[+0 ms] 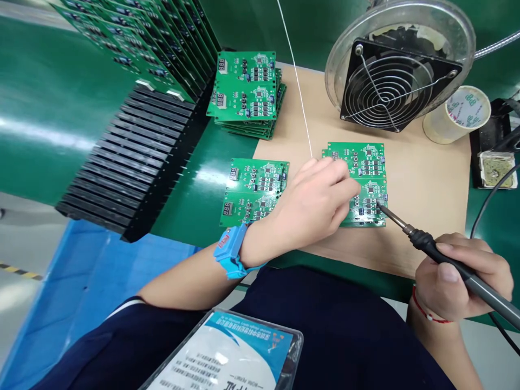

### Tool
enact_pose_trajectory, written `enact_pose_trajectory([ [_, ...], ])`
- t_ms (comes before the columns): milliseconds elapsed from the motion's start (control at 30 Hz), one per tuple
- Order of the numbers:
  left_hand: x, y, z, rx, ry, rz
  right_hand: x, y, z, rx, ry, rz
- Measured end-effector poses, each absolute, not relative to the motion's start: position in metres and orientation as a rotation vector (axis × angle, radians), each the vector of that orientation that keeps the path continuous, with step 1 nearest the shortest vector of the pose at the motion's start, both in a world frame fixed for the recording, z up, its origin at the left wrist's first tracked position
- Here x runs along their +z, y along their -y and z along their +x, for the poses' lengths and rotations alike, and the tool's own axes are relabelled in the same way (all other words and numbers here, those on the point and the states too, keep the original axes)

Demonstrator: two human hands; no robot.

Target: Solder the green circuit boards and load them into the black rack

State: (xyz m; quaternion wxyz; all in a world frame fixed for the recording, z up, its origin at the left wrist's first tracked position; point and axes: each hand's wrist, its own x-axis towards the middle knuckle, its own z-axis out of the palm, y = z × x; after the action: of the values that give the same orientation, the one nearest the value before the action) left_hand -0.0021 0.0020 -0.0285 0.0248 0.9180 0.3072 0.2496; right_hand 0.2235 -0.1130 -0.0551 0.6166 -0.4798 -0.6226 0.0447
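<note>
My right hand [463,276] grips a soldering iron [430,244] by its dark handle. The iron's tip meets the lower right part of a green circuit board [368,162] lying on brown paper. Over the left side of that board, my left hand [319,197] is closed in a pinch. A thin pale solder wire [299,89] runs down from above into its fingers, and the wire's end is hidden. Beside the left hand lies another green circuit board [254,187], partly covered by the wrist, which wears a blue wrist strap [231,252].
A stack of circuit boards [246,86] stands at the back. Left of it, a black slotted rack [130,151] holds several upright boards. A fan [385,97] in a clear round hood, a tape roll [457,115] and a sponge holder [498,169] line the back right. The iron's cord [483,208] trails right.
</note>
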Motion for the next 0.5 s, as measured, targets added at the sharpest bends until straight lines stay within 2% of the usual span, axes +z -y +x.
enact_pose_trajectory([
  [500,-0.028,0.004,0.014,0.654,-0.913,2.939,-0.055,0.112,0.223,0.151,1.443,-1.115],
])
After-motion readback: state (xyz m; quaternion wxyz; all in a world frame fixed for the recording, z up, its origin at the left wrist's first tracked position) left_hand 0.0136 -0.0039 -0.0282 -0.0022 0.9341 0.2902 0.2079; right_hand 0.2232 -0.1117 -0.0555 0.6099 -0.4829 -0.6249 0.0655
